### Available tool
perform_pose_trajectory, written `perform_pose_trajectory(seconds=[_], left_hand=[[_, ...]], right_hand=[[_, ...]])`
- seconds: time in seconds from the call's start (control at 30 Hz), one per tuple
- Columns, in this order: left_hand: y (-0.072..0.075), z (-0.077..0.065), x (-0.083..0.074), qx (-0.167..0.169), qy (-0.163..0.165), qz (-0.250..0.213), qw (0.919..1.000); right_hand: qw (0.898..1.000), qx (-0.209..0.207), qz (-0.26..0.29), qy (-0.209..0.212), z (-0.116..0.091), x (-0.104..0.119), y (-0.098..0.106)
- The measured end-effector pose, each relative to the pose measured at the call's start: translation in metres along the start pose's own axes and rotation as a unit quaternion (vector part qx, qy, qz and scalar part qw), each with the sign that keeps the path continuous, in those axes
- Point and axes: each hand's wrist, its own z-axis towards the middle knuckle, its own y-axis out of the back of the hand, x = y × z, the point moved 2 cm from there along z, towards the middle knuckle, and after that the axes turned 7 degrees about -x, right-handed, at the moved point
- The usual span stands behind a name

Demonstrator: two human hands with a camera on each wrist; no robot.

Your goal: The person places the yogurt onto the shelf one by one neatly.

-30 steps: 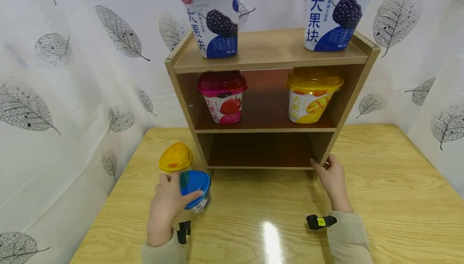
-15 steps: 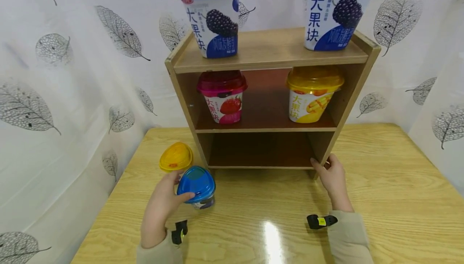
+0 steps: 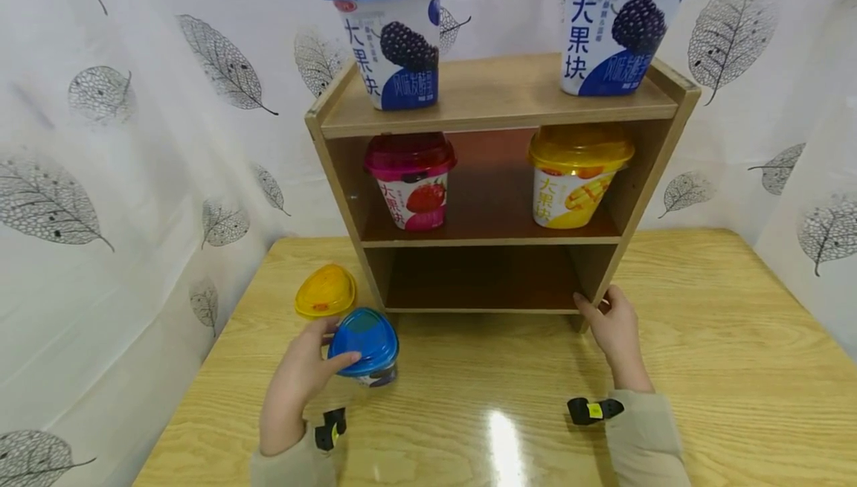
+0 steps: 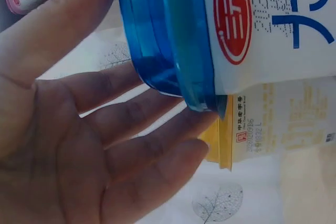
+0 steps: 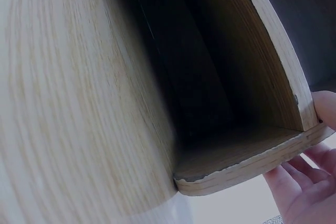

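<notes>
My left hand [image 3: 297,372] holds the lid of a yogurt cup [image 3: 378,375], its thumb on the near side and its fingers partly hidden behind. The cup has a clear blue lid [image 4: 168,40] and a white body with blue lettering. Just behind it stands a cup with a yellow lid [image 3: 326,291], whose pale body [image 4: 283,121] shows past my fingers in the left wrist view. On the other side, my right hand [image 3: 611,327] grips the lower right corner of a wooden shelf unit [image 3: 495,242], thumb in front and fingers round the side panel [image 5: 247,163].
Two blackberry yogurt cups [image 3: 391,48] [image 3: 609,33] stand on the shelf's top. The middle shelf bears a strawberry cup [image 3: 413,189] and a mango cup [image 3: 576,182]. A leaf-patterned cloth [image 3: 154,175] hangs behind the wooden table [image 3: 469,413].
The blue-lidded cup has shifted slightly right and away and turned, its lid now showing more fully. My left hand has moved a little left. My right hand stays on the shelf.
</notes>
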Motion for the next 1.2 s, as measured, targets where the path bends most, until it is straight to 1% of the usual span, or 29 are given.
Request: perform_pose_trajectory(seconds=[0.27, 0.47, 0.63, 0.8, 0.97, 1.07, 1.2], left_hand=[[-0.003, 0.001, -0.002, 0.007, -0.042, -0.037, 0.9984], [-0.003, 0.002, -0.002, 0.012, -0.05, -0.046, 0.9976], [0.0, 0.002, 0.005, 0.017, -0.063, -0.048, 0.9967], [-0.001, 0.003, 0.021, 0.053, -0.077, -0.085, 0.992], [-0.006, 0.007, 0.039, 0.095, -0.101, -0.12, 0.9831], [-0.009, 0.01, 0.046, 0.124, -0.104, -0.123, 0.9791], [-0.015, 0.014, 0.054, 0.152, -0.121, -0.111, 0.9746]], right_hand=[[1.0, 0.002, -0.001, -0.001, -0.001, 0.0, -0.001], [1.0, 0.0, -0.001, -0.007, -0.002, 0.002, -0.001], [1.0, -0.003, -0.003, -0.006, 0.0, -0.001, -0.001], [1.0, -0.005, 0.004, -0.006, -0.001, 0.0, -0.001], [1.0, 0.003, 0.004, 0.0, -0.001, 0.001, 0.0], [1.0, 0.006, 0.002, -0.001, 0.0, 0.001, 0.0], [1.0, 0.006, -0.003, -0.001, -0.001, 0.001, 0.0]])
